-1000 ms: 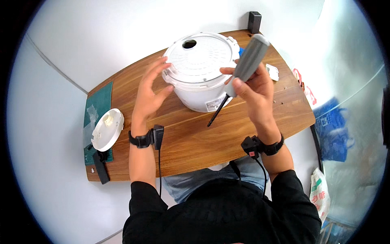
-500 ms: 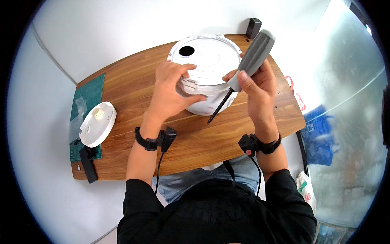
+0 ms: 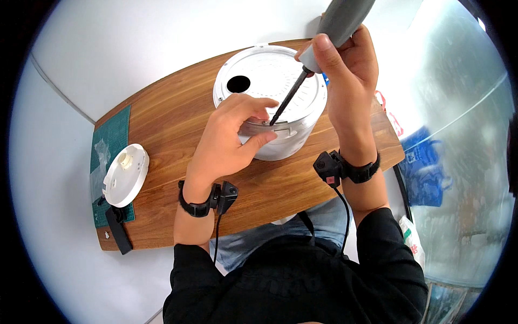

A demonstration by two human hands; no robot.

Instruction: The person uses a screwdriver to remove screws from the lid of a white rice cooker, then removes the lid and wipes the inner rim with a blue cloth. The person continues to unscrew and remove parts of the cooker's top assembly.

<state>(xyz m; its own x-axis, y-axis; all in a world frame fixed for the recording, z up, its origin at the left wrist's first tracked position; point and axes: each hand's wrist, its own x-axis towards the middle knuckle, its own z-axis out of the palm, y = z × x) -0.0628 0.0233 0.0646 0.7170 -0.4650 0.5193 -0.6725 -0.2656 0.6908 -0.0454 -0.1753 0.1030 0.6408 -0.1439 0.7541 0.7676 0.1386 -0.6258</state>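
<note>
A white round tub-like housing [image 3: 288, 144] stands on the table, its flat lid pierced by one dark round hole [image 3: 238, 83]. My left hand [image 3: 221, 132] grips the near rim, thumb low on the outside and index finger reaching over the lid. Up and to the right, my right hand [image 3: 350, 81] is closed around the grey handle of a screwdriver [image 3: 291, 97]. The black shaft slants down to the left, and its tip is at the near rim between my left thumb and fingers. Whether a screw sits under the tip is too small to tell.
On the left lies a green cutting mat [image 3: 116, 127] with clear plastic wrap [image 3: 101, 154]. A white round cover [image 3: 127, 175] rests partly on it, beside a black bar-shaped object [image 3: 118, 229]. A blue bag [image 3: 426, 173] is beyond the wooden table's [image 3: 178, 108] right edge.
My right hand has moved up, bringing the screwdriver tip from in front of the housing onto its near rim. My left thumb and fingers have come closer together at the rim.
</note>
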